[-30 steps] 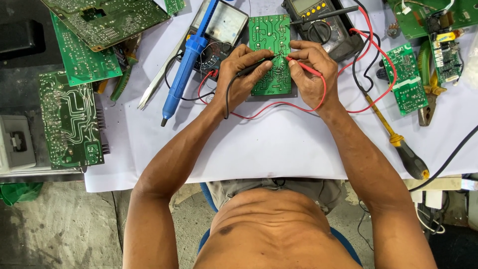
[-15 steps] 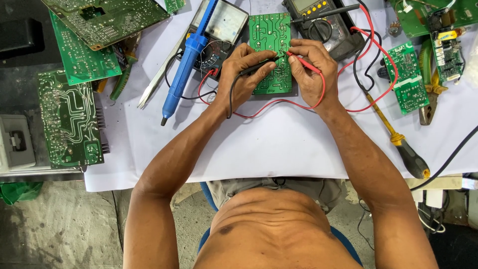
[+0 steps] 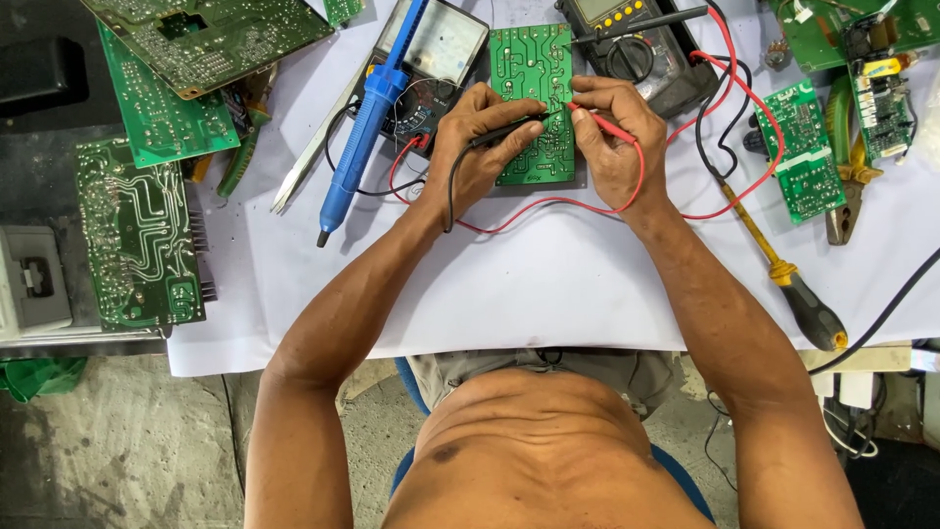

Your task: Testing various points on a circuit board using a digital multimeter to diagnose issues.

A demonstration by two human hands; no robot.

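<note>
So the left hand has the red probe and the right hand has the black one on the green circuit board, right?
Not quite: it is the other way round. In the head view the left hand holds the black probe and the right hand holds the red probe, both on the green circuit board.
</note>
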